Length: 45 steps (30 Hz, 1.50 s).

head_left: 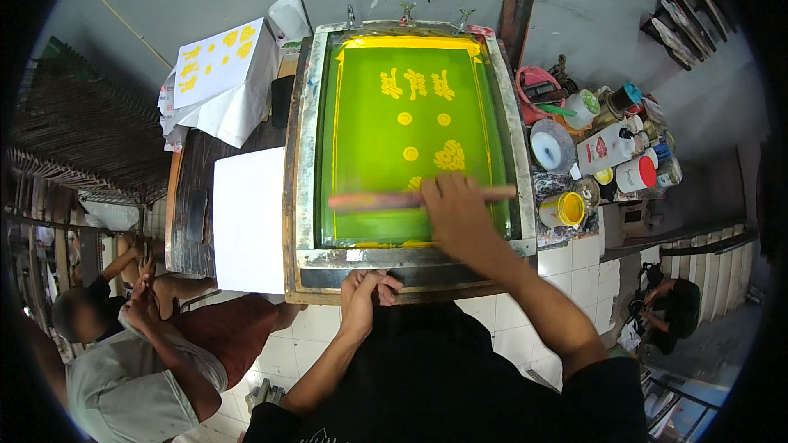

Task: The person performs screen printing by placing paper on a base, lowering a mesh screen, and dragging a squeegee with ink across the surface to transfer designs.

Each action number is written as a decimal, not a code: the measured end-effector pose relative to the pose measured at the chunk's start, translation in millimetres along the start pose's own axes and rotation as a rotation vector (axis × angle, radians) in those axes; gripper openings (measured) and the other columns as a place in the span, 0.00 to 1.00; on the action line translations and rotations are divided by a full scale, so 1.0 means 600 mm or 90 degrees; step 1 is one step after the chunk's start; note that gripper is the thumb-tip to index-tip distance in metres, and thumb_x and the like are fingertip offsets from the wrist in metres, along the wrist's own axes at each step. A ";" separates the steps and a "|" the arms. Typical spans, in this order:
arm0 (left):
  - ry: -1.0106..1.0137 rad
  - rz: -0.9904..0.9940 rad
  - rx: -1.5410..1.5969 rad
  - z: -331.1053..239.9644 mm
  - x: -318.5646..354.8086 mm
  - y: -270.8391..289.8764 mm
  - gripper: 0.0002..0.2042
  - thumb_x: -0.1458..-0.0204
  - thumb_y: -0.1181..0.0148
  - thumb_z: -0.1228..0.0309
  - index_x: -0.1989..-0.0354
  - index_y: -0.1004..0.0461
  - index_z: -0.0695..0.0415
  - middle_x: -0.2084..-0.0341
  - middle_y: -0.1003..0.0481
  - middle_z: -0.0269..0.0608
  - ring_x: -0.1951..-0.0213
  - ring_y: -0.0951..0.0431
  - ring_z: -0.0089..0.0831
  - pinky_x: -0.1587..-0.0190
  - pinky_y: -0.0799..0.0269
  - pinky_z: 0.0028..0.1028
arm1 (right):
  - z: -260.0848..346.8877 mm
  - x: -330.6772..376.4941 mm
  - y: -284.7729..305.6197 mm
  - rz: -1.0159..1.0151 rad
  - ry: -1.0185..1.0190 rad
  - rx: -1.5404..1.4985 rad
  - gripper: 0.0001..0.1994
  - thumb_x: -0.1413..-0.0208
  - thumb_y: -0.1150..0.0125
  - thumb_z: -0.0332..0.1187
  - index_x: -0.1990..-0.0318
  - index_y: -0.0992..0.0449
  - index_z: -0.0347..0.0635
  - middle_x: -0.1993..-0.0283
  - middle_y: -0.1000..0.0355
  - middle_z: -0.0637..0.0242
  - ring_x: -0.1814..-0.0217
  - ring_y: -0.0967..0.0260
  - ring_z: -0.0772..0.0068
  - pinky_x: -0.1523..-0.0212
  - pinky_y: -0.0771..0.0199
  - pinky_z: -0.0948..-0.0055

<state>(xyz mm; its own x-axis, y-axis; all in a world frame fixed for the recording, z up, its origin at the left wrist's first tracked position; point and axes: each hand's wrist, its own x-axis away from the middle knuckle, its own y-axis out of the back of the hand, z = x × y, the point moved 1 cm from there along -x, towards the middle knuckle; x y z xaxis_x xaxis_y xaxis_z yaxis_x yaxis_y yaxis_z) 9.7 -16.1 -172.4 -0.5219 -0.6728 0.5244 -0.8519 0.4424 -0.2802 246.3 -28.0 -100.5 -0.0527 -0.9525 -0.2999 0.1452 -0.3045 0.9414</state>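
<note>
A printing screen [361,148] with green mesh and yellow patterns lies in its worn pale frame [307,172] in front of me. My right hand [451,205] is closed over the middle of a long squeegee [373,201]. The squeegee lies crosswise over the near part of the mesh and is blurred at its left end. My left hand [369,294] rests at the near edge of the printing table [443,287], below the frame, its fingers curled. Whatever may be inside those fingers is hidden.
White paper [249,221] lies left of the screen; printed yellow-patterned sheets [220,61] top a stack behind it. At right stand a yellow paint tub [562,210], a white jug [606,148] and several containers. People sit at lower left [148,377] and far right [677,312].
</note>
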 end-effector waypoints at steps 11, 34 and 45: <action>0.127 0.066 0.210 -0.027 0.006 0.006 0.16 0.40 0.49 0.68 0.50 0.28 0.69 0.49 0.21 0.62 0.52 0.16 0.44 0.47 0.19 0.38 | 0.012 0.016 0.043 -0.008 -0.057 -0.080 0.16 0.48 0.32 0.33 0.55 0.29 0.38 0.59 0.30 0.54 0.54 0.32 0.51 0.54 0.37 0.55; 0.187 0.043 0.519 -0.007 0.040 0.028 0.19 0.48 0.41 0.70 0.48 0.26 0.64 0.37 0.29 0.61 0.30 0.34 0.52 0.28 0.44 0.44 | -0.019 -0.032 -0.027 -0.001 0.017 0.037 0.05 0.43 0.45 0.31 0.61 0.28 0.43 0.64 0.30 0.58 0.59 0.32 0.58 0.57 0.36 0.59; 0.203 0.047 0.561 0.018 0.039 0.043 0.17 0.48 0.45 0.71 0.50 0.24 0.61 0.37 0.30 0.62 0.29 0.37 0.55 0.26 0.47 0.46 | -0.171 -0.241 -0.070 -0.041 0.036 0.100 0.09 0.45 0.40 0.29 0.57 0.27 0.42 0.60 0.28 0.57 0.55 0.29 0.55 0.53 0.34 0.58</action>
<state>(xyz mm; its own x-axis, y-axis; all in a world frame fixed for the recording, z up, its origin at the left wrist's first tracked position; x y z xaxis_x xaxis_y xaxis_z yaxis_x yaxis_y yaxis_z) -24.9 -26.5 -175.9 -0.6499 -0.4094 0.6403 -0.6113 -0.2191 -0.7605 349.4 121.7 -112.9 -0.0009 -0.9310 -0.3650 -0.0128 -0.3650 0.9309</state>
